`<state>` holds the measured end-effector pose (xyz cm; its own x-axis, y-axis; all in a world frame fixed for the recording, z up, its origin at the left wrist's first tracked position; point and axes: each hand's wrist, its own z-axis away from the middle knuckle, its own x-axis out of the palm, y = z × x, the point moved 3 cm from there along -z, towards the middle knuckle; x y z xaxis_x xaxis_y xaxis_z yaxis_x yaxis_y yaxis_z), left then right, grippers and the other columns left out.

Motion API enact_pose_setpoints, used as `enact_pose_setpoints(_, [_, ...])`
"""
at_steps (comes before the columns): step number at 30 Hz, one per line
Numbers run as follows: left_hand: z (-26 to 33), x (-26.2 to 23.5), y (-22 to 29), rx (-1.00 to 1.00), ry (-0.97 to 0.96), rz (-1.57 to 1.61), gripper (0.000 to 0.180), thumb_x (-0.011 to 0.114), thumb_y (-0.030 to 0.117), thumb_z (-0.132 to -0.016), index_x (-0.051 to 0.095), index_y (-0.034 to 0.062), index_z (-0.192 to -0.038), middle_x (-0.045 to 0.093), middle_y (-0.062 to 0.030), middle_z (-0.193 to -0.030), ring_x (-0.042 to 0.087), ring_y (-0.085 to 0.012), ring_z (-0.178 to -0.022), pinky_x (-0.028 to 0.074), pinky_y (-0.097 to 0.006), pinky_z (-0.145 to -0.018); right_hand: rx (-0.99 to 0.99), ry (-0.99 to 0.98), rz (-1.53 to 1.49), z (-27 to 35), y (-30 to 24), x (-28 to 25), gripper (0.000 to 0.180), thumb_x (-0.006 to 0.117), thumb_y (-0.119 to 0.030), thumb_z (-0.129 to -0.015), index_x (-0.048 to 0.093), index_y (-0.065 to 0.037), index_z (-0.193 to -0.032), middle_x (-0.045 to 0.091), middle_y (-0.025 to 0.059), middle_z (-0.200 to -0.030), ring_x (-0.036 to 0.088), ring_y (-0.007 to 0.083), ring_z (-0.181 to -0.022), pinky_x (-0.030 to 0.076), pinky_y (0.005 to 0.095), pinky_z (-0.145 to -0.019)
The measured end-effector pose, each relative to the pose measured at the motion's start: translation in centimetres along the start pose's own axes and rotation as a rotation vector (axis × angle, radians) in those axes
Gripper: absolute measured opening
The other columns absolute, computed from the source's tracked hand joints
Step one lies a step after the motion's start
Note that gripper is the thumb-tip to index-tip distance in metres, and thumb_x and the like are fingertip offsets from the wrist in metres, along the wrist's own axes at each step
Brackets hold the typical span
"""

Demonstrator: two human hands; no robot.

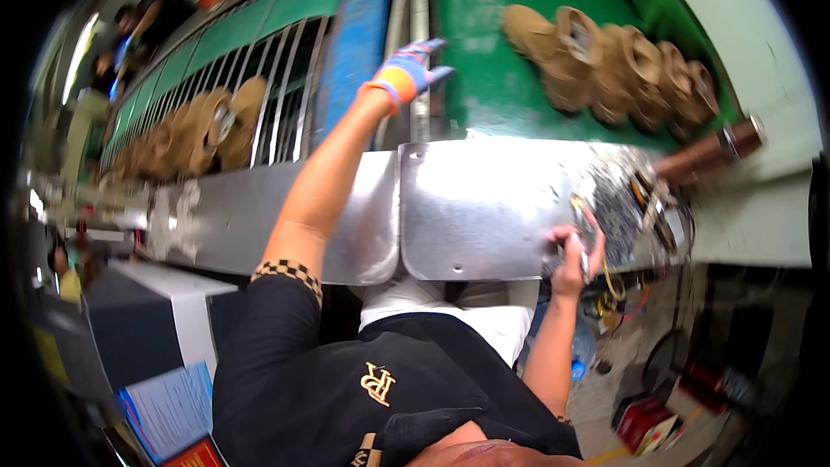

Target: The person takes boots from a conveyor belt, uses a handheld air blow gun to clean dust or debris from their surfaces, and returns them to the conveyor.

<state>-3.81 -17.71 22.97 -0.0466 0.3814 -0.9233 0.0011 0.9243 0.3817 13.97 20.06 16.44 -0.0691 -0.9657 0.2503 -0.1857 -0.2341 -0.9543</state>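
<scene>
My left hand, in an orange and bluish-purple glove, reaches forward over the pale rail beside the green surface. Its fingers are spread and nothing is in them. Bare, my right hand is closed around a slim silvery tool above the right end of the metal worktop. Blur hides the tool's exact kind. Nearest to the left hand, on the green surface, several tan suede boots stand in a row to the right.
More tan boots stand on a barred rack at the left. A brown cylinder and small clutter lie at the worktop's right end. Dark and white boxes stand at lower left. A clear bottle is below the worktop.
</scene>
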Motion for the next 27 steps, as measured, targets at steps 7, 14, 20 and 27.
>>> enact_pose_setpoints(7, [17.2, -16.8, -27.8, -0.874, 0.373, -0.68, 0.084, 0.069, 0.061, -0.073, 0.05, 0.0135, -0.138, 0.054, -0.0164, -0.136, 0.048, -0.0305, -0.13, 0.04, -0.038, -0.107, -0.007, 0.001, 0.092, -0.1, -0.5, 0.5, 0.055, 0.048, -0.013, -0.09, 0.034, 0.012, -0.137, 0.06, 0.0127, -0.081, 0.058, 0.0204, -0.073, 0.051, 0.0356, -0.074])
enact_pose_setpoints(14, [18.8, -14.9, -32.7, -0.781, 0.425, -0.38, 0.057, 0.066, 0.052, -0.08, 0.064, 0.0115, -0.12, 0.062, -0.0124, -0.125, 0.056, -0.0303, -0.119, 0.045, -0.04, -0.099, -0.032, 0.027, 0.114, -0.7, 0.2, 0.2, 0.053, 0.048, -0.015, -0.09, 0.037, 0.011, -0.135, 0.06, 0.0106, -0.08, 0.058, 0.0191, -0.072, 0.049, 0.031, -0.07])
enact_pose_setpoints(20, [26.7, -8.4, -31.2, -0.42, 0.824, 0.19, 0.028, 0.076, 0.025, -0.075, 0.073, 0.013, -0.101, 0.066, -0.0092, -0.102, 0.063, -0.026, -0.097, 0.05, -0.035, -0.087, -0.047, 0.017, 0.125, -0.8, 0.8, 0.0, 0.054, 0.05, -0.016, -0.091, 0.037, 0.009, -0.137, 0.06, 0.0107, -0.082, 0.057, 0.0191, -0.073, 0.049, 0.032, -0.071])
enact_pose_setpoints(27, [36.0, -7.2, -7.1, 0.256, 0.117, 0.257, 0.025, 0.073, 0.018, -0.078, 0.069, 0.0076, -0.101, 0.065, -0.0069, -0.102, 0.06, -0.0269, -0.1, 0.046, -0.039, -0.091, -0.025, 0.013, 0.064, -0.2, 0.0, 0.3, 0.053, 0.051, -0.015, -0.091, 0.036, 0.008, -0.137, 0.059, 0.0111, -0.084, 0.056, 0.0199, -0.075, 0.05, 0.0337, -0.072])
